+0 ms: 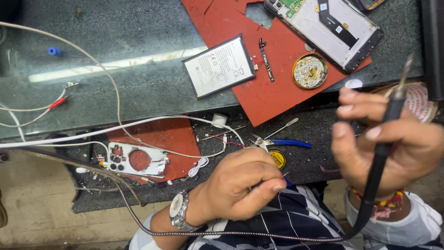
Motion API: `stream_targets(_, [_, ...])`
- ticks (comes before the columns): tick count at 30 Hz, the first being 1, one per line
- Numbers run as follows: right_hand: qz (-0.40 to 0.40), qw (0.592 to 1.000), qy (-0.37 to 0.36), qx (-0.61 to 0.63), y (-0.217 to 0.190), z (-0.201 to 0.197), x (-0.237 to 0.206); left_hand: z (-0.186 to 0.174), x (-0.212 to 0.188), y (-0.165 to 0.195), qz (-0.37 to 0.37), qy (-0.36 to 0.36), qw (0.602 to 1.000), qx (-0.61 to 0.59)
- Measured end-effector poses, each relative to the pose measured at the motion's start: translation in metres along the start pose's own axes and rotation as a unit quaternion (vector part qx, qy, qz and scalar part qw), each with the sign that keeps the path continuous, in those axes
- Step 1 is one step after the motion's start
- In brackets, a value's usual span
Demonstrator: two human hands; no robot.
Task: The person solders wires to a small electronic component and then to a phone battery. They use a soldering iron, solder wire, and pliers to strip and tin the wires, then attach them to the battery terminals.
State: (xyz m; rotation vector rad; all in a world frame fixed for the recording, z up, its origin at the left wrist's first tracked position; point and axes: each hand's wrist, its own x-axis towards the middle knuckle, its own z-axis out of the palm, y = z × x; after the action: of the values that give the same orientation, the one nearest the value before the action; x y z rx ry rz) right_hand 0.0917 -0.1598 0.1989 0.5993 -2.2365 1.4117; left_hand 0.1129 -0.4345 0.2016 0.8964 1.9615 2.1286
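The left hand [240,185] is closed near the lower middle of the view, thumb and forefinger pinched together on a thin red wire [283,176] whose short free end pokes up and to the right from the fingertips. A metal wristwatch [178,210] sits on that wrist. The right hand [386,141] is held up at the right, fingers curled and clamped around a black soldering iron [381,153]. The iron's long axis runs steeply, almost upright with a slight lean: its metal tip [407,65] points up and a little right, away from the person, while the handle drops toward the lower middle, where a braided cable [222,233] leaves it and runs left. The two hands are apart, the iron well clear of the wire.

On the counter [138,92] beyond them lies a red mat [268,92], bearing a round tin of brass wool [310,71] and a small flex strip [266,60]. A flat phone battery [218,66] overlaps its left edge, and an opened phone frame [333,28] lies across its top right. Nearer, blue-handled cutters [282,142] and a back cover with camera holes [136,159] rest on dark cloth, crossed by white cables [115,127].
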Motion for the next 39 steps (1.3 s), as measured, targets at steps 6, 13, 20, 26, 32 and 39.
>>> stream_targets(6, [0.043, 0.988, -0.124, 0.086, -0.046, 0.014, 0.034, -0.002, 0.003, 0.001, -0.008, -0.019, 1.0, -0.019])
stream_targets(13, [0.036, 0.959, -0.211, 0.188, -0.043, 0.021, 0.027, -0.001, 0.001, 0.0, -0.022, -0.034, 0.999, -0.016])
stream_targets(20, [-0.047, 0.983, -0.134, 0.12, -0.05, 0.031, 0.031, 0.009, -0.005, -0.006, -0.162, 0.039, 0.97, -0.175])
stream_targets(26, [-0.159, 0.972, -0.176, -0.001, -0.045, 0.026, 0.026, 0.027, -0.012, -0.024, -0.266, 0.12, 0.835, -0.467])
stream_targets(32, [-0.191, 0.966, -0.168, -0.052, -0.039, 0.035, 0.02, 0.029, -0.009, -0.021, -0.226, 0.168, 0.863, -0.419])
stream_targets(39, [-0.04, 0.985, -0.155, 0.063, -0.031, 0.034, 0.021, 0.013, 0.0, -0.013, -0.244, 0.1, 0.96, -0.096])
